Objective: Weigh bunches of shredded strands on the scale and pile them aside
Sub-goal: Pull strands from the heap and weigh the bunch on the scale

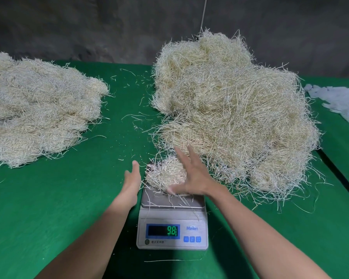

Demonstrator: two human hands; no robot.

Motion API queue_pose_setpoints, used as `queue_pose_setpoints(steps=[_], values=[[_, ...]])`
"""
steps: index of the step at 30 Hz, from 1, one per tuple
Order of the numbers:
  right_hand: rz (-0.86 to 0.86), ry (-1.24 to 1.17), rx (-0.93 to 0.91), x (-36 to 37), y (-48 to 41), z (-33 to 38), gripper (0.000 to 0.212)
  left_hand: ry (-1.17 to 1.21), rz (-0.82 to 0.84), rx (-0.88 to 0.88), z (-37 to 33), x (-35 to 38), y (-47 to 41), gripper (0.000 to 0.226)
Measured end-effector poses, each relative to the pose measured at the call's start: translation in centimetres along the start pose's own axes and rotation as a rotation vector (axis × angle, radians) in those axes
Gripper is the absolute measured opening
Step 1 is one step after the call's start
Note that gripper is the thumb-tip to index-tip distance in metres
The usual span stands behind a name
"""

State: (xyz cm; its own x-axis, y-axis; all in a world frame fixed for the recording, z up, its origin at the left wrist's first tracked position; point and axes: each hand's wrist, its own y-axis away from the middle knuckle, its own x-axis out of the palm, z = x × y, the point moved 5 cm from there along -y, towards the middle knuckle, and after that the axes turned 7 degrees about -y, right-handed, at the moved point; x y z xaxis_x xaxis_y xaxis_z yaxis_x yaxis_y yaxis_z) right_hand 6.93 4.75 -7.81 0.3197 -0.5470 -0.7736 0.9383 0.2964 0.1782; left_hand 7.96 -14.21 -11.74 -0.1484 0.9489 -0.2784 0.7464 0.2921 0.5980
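A small bunch of pale shredded strands (164, 174) lies on the steel pan of a grey digital scale (172, 228), whose green display reads about 9.8. My right hand (191, 176) is spread with straight fingers over the bunch's right side, thumb near its front edge. My left hand (132, 180) hovers open just left of the pan, fingers pointing away from me and holding nothing. A tall heap of loose strands (230, 109) rises right behind the scale. A flatter pile of bunches (38, 109) lies at the far left.
A green cloth (48, 198) covers the table, with stray strands scattered across its middle. White plastic pieces (338, 99) lie at the far right. A dark gap (343, 174) runs along the table's right side. A dark wall stands behind.
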Motion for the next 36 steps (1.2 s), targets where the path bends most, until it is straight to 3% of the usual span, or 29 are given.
queue_pose_setpoints(steps=[3, 7, 9, 11, 13, 15, 17, 20, 22, 24, 27, 31, 33, 34, 36], values=[[-0.026, 0.115, -0.021, 2.7, 0.0, 0.0, 0.106, -0.159, 0.120, 0.011, 1.7, 2.2, 0.2, 0.079], [-0.202, -0.073, -0.068, 2.9, 0.2, 0.8, 0.078, -0.446, 0.019, 0.330, -0.3, 3.5, 1.7, 0.076], [-0.310, -0.143, -0.121, 1.8, 0.2, 2.0, 0.075, -0.256, 0.083, 0.428, -2.4, 3.9, 3.2, 0.082], [-0.390, -0.112, -0.163, 0.0, 0.3, 3.7, 0.074, 0.171, 0.289, 0.372, -5.2, 4.5, 4.8, 0.083], [-0.407, -0.125, -0.231, -1.8, 0.9, 5.5, 0.075, 0.498, 0.285, 0.267, -7.8, 4.1, 5.5, 0.062], [-0.445, -0.309, -0.389, -3.0, 2.4, 7.6, 0.075, 0.726, 0.188, 0.176, -10.1, 2.9, 5.5, 0.024], [-0.517, -0.502, -0.475, -3.9, 3.8, 9.1, 0.075, 0.732, 0.095, 0.142, -10.9, 2.5, 5.7, 0.016], [-0.681, -0.623, -0.252, -7.6, 2.5, 8.5, 0.070, 0.599, 0.167, 0.254, -10.9, 4.8, 7.8, 0.025], [-0.650, -0.805, -0.100, -9.9, 1.1, 7.0, 0.070, 0.606, 0.343, 0.306, -11.4, 6.8, 8.8, 0.040], [-0.524, -0.893, -0.128, -8.2, 1.0, 7.4, 0.059, 0.688, 0.412, 0.299, -12.5, 6.4, 8.6, 0.057], [-0.428, -0.715, -0.226, -4.9, 2.0, 9.6, 0.038, 0.712, 0.332, 0.314, -13.3, 5.6, 7.6, 0.047], [-0.481, -0.852, -0.032, -9.0, -0.3, 7.0, 0.051, 0.591, 0.324, 0.260, -11.8, 8.1, 9.5, 0.038], [-0.463, -0.905, -0.056, -7.7, 0.5, 7.1, 0.044, 0.544, 0.275, 0.337, -12.7, 7.2, 9.0, 0.031], [-0.426, -0.886, -0.085, -6.2, 1.4, 7.9, 0.046, 0.545, 0.242, 0.401, -13.3, 6.4, 8.2, 0.029], [-0.385, -0.806, -0.115, -4.6, 1.9, 8.8, 0.073, 0.437, 0.093, 0.531, -14.1, 5.0, 7.2, 0.018]])
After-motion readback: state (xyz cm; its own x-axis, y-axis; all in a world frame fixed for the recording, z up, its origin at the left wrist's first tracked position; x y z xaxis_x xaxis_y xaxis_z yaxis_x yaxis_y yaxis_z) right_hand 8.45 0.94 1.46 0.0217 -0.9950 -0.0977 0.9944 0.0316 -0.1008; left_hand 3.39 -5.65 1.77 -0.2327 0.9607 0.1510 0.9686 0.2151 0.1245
